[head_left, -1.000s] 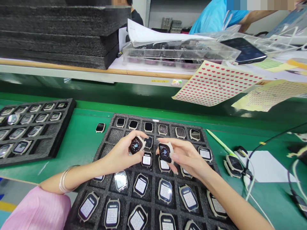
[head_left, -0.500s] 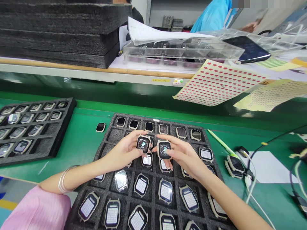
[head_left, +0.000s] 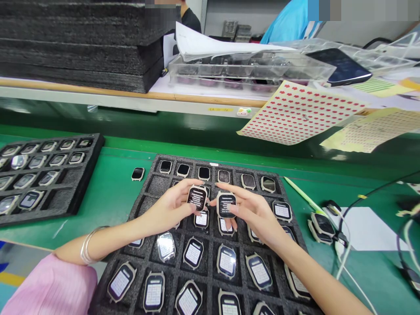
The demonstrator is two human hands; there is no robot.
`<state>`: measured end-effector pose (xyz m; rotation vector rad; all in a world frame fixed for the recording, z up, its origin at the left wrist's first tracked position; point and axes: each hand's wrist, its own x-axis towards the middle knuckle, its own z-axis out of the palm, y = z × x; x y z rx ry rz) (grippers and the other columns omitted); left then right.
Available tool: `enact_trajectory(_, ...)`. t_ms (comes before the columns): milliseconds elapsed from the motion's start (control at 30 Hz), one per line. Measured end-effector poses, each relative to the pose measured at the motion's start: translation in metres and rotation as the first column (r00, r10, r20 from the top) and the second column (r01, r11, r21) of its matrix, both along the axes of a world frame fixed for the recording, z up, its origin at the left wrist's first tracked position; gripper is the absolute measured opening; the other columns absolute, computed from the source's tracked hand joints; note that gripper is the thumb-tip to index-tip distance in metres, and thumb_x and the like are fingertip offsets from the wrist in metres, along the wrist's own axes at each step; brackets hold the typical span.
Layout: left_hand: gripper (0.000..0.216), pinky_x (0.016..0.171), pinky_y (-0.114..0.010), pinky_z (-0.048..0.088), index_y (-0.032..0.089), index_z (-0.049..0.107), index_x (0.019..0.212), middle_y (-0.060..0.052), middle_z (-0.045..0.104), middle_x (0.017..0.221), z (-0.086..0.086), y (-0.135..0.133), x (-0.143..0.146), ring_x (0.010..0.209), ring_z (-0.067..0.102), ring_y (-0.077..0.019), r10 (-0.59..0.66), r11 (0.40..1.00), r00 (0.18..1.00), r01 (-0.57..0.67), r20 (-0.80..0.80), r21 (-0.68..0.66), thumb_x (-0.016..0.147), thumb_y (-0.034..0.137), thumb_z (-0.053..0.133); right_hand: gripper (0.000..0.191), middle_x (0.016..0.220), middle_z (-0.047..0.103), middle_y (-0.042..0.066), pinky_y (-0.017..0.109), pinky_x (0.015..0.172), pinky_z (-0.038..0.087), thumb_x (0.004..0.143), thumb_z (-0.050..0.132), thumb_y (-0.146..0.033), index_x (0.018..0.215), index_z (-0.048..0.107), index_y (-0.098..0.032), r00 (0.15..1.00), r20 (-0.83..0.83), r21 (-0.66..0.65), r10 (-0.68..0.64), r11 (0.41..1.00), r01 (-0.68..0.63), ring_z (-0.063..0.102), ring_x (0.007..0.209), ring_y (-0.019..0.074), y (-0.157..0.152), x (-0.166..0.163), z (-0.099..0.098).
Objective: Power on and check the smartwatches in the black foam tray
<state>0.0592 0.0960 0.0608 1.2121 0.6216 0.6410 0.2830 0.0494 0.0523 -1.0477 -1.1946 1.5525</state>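
Note:
My left hand grips a smartwatch without a strap, its thumb at the lower edge of the case. In my right hand is a matching smartwatch case, thumb over the lower right of its screen. Both dark screens show white lines of text and face up toward me. The two watches are side by side, apart, over a black foam tray. Several more watch cases lie in the tray's compartments, such as a watch with a white list on screen. My hands hide some compartments.
Another foam tray of watches lies at the left, with a single watch beside it. To the right are a green pen, watches with cables and white paper. A shelf holds stacked black foam.
Both held watches' screens have switched from a clock face with a blue figure to lines of white text. My hands have barely moved.

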Motion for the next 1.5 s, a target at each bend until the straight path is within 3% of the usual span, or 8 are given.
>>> enact_trajectory(167, 0.046, 0.084, -0.035, 0.056, 0.019, 0.046, 0.12, -0.005, 0.062, 0.107, -0.001, -0.001, 0.0, 0.1, 0.062, -0.0191, -0.015, 1.0, 1.0, 0.015, -0.005, 0.012, 0.077, 0.004, 0.052, 0.043, 0.099, 0.074, 0.008, 0.022, 0.046, 0.051, 0.085, 0.069, -0.023, 0.126, 0.058, -0.02, 0.995, 0.097, 0.016, -0.01, 1.0, 0.008, 0.06, 0.05, 0.0097, -0.002, -0.002, 0.002)
enact_trajectory(333, 0.044, 0.084, -0.034, 0.057, 0.018, 0.047, 0.119, -0.006, 0.064, 0.109, -0.001, 0.001, -0.003, 0.098, 0.064, -0.0185, 0.004, 1.0, 1.0, -0.003, -0.01, 0.019, 0.078, 0.004, 0.053, 0.067, 0.115, 0.068, 0.009, 0.034, 0.083, 0.057, 0.079, 0.073, -0.017, 0.139, 0.043, -0.021, 0.98, 0.171, 0.095, 0.1, 0.989, -0.117, 0.068, 0.095, 0.0209, -0.003, 0.0, 0.003)
enact_trajectory(467, 0.041, 0.083, -0.034, 0.058, 0.018, 0.049, 0.118, -0.006, 0.066, 0.108, -0.001, 0.003, -0.007, 0.094, 0.066, -0.0177, 0.023, 1.0, 1.0, -0.023, 0.008, 0.0, 0.08, 0.005, 0.055, 0.06, 0.118, 0.064, 0.009, 0.037, 0.085, 0.057, 0.085, 0.064, -0.017, 0.139, 0.039, -0.023, 0.928, 0.336, 0.115, 0.16, 0.971, -0.209, 0.068, 0.094, 0.0217, 0.002, 0.006, 0.002)
enact_trajectory(667, 0.035, 0.081, -0.035, 0.059, 0.018, 0.051, 0.115, -0.006, 0.067, 0.101, -0.003, 0.005, -0.01, 0.093, 0.066, -0.0185, 0.035, 0.999, 0.999, -0.034, 0.019, -0.035, 0.082, 0.011, 0.061, 0.043, 0.119, 0.057, 0.012, 0.046, 0.088, 0.052, 0.082, 0.067, -0.024, 0.123, 0.055, -0.018, 0.618, 0.782, 0.337, -0.083, 0.89, -0.306, 0.06, 0.102, 0.0283, 0.023, 0.024, -0.01)
enact_trajectory(933, 0.03, 0.07, -0.03, 0.06, 0.017, 0.054, 0.108, -0.005, 0.07, 0.091, -0.001, 0.007, -0.008, 0.081, 0.07, -0.0174, 0.067, 0.994, 0.998, -0.065, 0.014, -0.091, 0.081, 0.02, 0.067, 0.05, 0.112, 0.054, 0.014, 0.048, 0.093, 0.046, 0.082, 0.07, -0.03, 0.127, 0.056, -0.014, 0.39, 0.909, 0.333, -0.146, 0.818, -0.469, 0.053, 0.106, 0.0315, 0.037, 0.035, -0.029)
enact_trajectory(1033, 0.03, 0.065, -0.029, 0.06, 0.016, 0.055, 0.107, -0.005, 0.071, 0.089, -0.001, 0.009, -0.008, 0.078, 0.07, -0.0178, 0.079, 0.994, 0.997, -0.078, 0.008, -0.082, 0.081, 0.021, 0.068, 0.056, 0.117, 0.054, 0.015, 0.049, 0.094, 0.044, 0.082, 0.07, -0.037, 0.131, 0.053, -0.015, 0.377, 0.911, 0.347, -0.164, 0.798, -0.492, 0.052, 0.109, 0.032, 0.038, 0.034, -0.025)
enact_trajectory(1333, 0.029, 0.065, -0.029, 0.061, 0.016, 0.056, 0.104, -0.001, 0.066, 0.077, 0.0, 0.009, -0.012, 0.076, 0.07, -0.018, 0.099, 0.993, 0.995, -0.101, -0.028, -0.054, 0.08, 0.024, 0.07, 0.032, 0.11, 0.065, 0.014, 0.047, 0.09, 0.046, 0.093, 0.058, -0.028, 0.121, 0.061, -0.013, 0.364, 0.924, 0.33, -0.115, 0.722, -0.609, 0.054, 0.102, 0.0305, 0.05, 0.004, -0.019)
enact_trajectory(1500, 0.03, 0.064, -0.029, 0.061, 0.016, 0.056, 0.105, -0.001, 0.066, 0.077, 0.001, 0.009, -0.017, 0.076, 0.07, -0.0194, 0.104, 0.993, 0.994, -0.105, -0.022, -0.06, 0.081, 0.028, 0.069, 0.025, 0.101, 0.066, 0.016, 0.048, 0.088, 0.047, 0.092, 0.059, -0.021, 0.113, 0.064, -0.009, 0.363, 0.924, 0.311, -0.117, 0.782, -0.539, 0.056, 0.098, 0.0324, 0.055, -0.011, -0.025)
